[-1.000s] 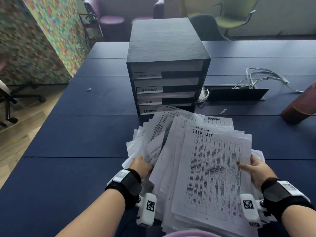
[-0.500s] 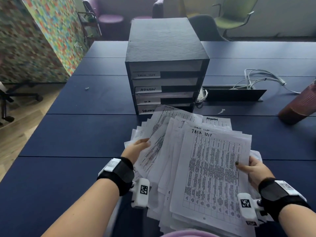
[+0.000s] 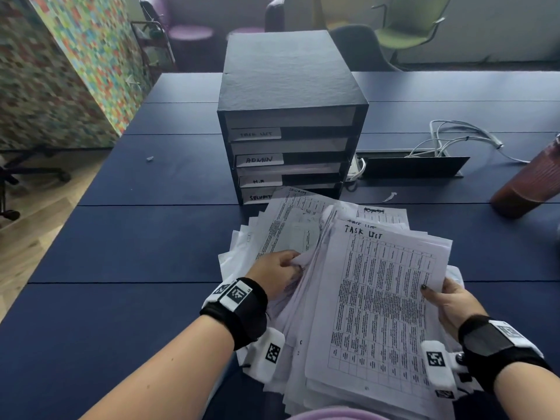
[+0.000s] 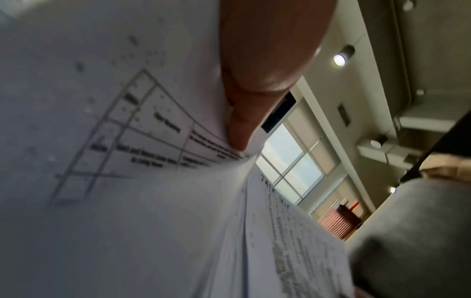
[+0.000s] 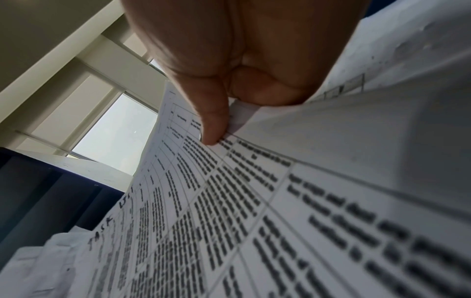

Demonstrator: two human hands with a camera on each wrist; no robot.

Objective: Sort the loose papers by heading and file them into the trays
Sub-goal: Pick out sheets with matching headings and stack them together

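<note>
A thick, fanned stack of loose papers lies on the dark blue table in front of me, and its top sheet is headed TASK LIST. My right hand pinches the right edge of the top sheets between thumb and fingers. My left hand is tucked in at the stack's left side, its fingers curled on lifted sheets. Behind the stack stands a black tray unit with slots labelled TASK LIST, ADMIN, H.R and SECURITY. A sheet headed SECURITY lies on the left part of the pile.
A brown ribbed tumbler stands at the right edge of the table. White cables spill from an open cable hatch behind the trays. Chairs stand beyond the far edge, and a colourful panel is at the left.
My left hand came out from under the pile's left side, rose above it, and is now tucked between the sheets further right. My right hand has kept its pinch.
</note>
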